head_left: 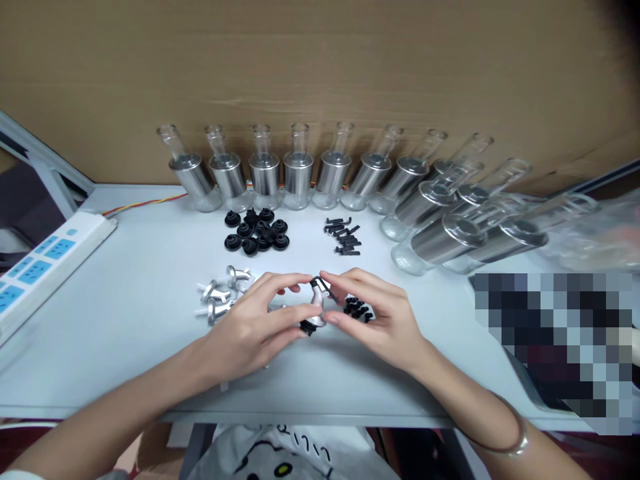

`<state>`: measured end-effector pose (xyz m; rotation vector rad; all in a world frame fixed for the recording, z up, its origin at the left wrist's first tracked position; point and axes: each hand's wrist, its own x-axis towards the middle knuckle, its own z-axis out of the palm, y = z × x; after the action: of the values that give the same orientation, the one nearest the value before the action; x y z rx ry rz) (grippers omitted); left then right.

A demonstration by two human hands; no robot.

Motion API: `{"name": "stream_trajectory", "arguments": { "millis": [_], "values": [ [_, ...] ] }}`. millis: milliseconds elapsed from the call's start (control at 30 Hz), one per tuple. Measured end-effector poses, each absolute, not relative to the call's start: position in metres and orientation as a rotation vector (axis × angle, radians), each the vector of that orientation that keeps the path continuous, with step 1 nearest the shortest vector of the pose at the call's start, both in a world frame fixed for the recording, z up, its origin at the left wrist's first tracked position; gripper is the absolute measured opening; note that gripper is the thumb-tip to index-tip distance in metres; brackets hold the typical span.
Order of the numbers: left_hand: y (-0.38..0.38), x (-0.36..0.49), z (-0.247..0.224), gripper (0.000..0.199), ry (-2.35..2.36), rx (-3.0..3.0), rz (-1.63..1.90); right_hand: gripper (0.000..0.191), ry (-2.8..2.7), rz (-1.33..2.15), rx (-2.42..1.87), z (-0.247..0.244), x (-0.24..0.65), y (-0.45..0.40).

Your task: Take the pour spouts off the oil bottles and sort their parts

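Note:
Between my two hands is a silver pourer spout (317,301) with a black stopper at its lower end and a black lever cap at its tip. Fingers of my left hand (255,323) pinch it from the left, at tip and base. My right hand (383,313) grips it from the other side, its index finger on the black lever and its thumb near the base. Several bare silver spouts (216,311) lie left of my left hand, partly hidden by it. Small black caps (358,309) sit beside my right fingers, partly covered.
Black rubber stoppers (256,230) and black levers (343,236) lie in piles further back. Glass bottles with metal sleeves (299,175) line the cardboard wall and curve down the right. A power strip (45,263) is at left; a pixelated dark object (555,353) lies at right.

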<state>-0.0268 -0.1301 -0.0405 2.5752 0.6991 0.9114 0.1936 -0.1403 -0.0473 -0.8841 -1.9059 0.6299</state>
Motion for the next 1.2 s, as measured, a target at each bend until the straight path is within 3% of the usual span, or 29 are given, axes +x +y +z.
{"name": "stream_trajectory", "arguments": {
  "millis": [200,800,1200],
  "values": [
    [-0.1282,-0.0282,-0.0407,0.027,0.717,2.566,0.947,0.052,-1.951,0.589,-0.867,-0.0461,0.1938,-0.1397],
    [-0.1278,-0.0283,-0.0421,0.03,0.719,2.552,0.982,0.049,-1.945,0.55,-0.818,-0.0514,0.1936,-0.1401],
    [-0.1292,-0.0276,-0.0404,0.025,0.737,2.54,0.955,0.033,-1.973,0.494,-0.844,-0.0467,0.1971,-0.1361]
  ]
}}
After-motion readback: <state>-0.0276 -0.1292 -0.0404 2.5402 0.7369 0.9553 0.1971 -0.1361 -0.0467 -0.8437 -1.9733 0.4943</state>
